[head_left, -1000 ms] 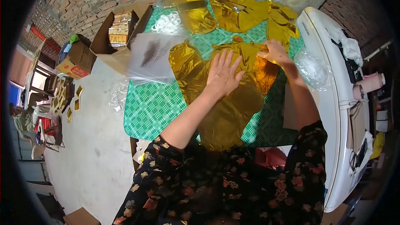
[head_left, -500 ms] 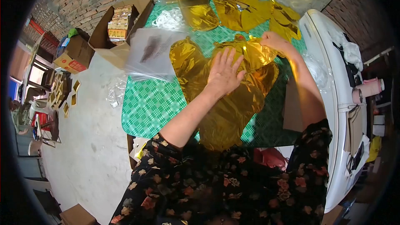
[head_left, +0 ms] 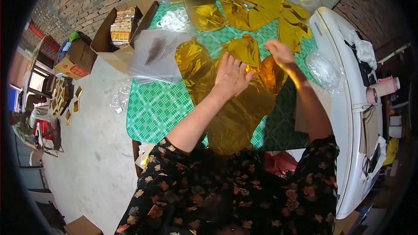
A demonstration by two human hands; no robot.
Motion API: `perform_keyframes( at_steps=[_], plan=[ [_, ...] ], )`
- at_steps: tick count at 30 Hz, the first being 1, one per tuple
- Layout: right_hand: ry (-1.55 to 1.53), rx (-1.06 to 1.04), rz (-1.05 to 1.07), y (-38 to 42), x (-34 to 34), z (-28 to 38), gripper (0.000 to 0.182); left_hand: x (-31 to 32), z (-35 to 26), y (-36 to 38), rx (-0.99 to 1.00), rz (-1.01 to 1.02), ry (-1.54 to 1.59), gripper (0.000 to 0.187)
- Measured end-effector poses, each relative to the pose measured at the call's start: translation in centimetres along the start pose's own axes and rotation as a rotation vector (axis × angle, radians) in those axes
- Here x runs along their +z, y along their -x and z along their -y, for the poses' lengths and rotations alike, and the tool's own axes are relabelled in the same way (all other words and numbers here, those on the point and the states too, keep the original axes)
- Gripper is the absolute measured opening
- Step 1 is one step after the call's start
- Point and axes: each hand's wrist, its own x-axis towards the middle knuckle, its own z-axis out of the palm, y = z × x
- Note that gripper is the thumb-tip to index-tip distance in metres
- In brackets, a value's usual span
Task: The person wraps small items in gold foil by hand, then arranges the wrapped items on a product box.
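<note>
Step in hand: folding a deflated gold foil balloon (head_left: pixel 237 104), judged from the upper part doubled over onto the body.
Balloon position: lies on the green checked tabletop (head_left: pixel 152 109), just in front of the person, lower end hanging toward the lap.
Left hand (head_left: pixel 231 75): flat, fingers spread, pressing on the balloon's middle below the folded flap (head_left: pixel 244 48); grips nothing.
Right hand (head_left: pixel 281 53): raised over the balloon's right edge, fingers loosely curled; whether it pinches foil, cannot tell.
Nearby: more gold foil pieces (head_left: pixel 244 4) further back; clear plastic sleeves (head_left: pixel 156 56) to the left.
Next move calls for: keeping the flap pinned while creasing, foil being slippery and springy.
</note>
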Motion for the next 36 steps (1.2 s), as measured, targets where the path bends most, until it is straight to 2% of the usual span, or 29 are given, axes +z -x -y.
perform_keyframes(
  at_steps=[2, 3, 6, 7, 10, 13, 16, 19, 22, 25, 31, 34, 36],
  plan=[
    [0.456, -0.301, -0.042, 1.6, 0.8, -1.1, 0.027, 0.8, 0.2, 0.0, 0.013, -0.069, 0.015, 0.067],
    [0.298, -0.551, -0.146, 2.0, 1.6, -3.2, 0.035, 0.9, 0.2, 0.0, 0.014, -0.074, 0.018, 0.066],
    [0.677, -0.489, -0.203, 4.0, 3.6, -1.7, 0.041, 0.6, 0.2, 0.0, 0.013, -0.040, 0.027, 0.067],
    [0.624, -0.415, -0.120, 4.8, 3.4, -0.2, 0.048, 0.2, 0.2, 0.0, 0.012, -0.019, 0.032, 0.067],
    [0.551, -0.432, -0.143, 5.4, 4.5, 1.2, 0.052, -1.0, -0.1, -0.2, -0.045, 0.174, 0.031, 0.064],
    [0.520, -0.384, -0.093, 5.4, 5.4, 2.0, 0.057, 1.9, 0.5, 0.1, 0.047, -0.258, 0.003, 0.061],
    [0.528, -0.344, -0.046, 5.6, 5.7, 2.5, 0.056, 1.4, 0.5, 0.0, 0.009, -0.048, 0.021, 0.060],
    [0.524, -0.325, -0.017, 5.8, 5.7, 2.8, 0.055, 0.9, 0.4, -0.1, -0.001, 0.000, 0.011, 0.058],
    [0.495, -0.338, -0.013, 5.7, 5.8, 2.5, 0.056, 1.3, 0.6, 0.1, 0.062, -0.160, -0.004, 0.057],
    [0.483, -0.325, 0.002, 5.6, 6.0, 2.3, 0.056, 1.6, 0.6, 0.1, 0.063, -0.205, 0.016, 0.055],
    [0.484, -0.275, 0.040, 5.8, 5.6, 3.5, 0.052, 1.4, 0.4, -0.1, -0.006, -0.040, 0.009, 0.055],
    [0.518, -0.284, 0.020, 5.8, 6.1, 3.3, 0.050, 1.2, 0.4, 0.0, 0.002, -0.076, 0.001, 0.056],
    [0.565, -0.297, 0.010, 5.8, 6.1, 3.2, 0.050, 1.0, 0.4, -0.1, -0.003, -0.010, 0.002, 0.058]
  ],
)
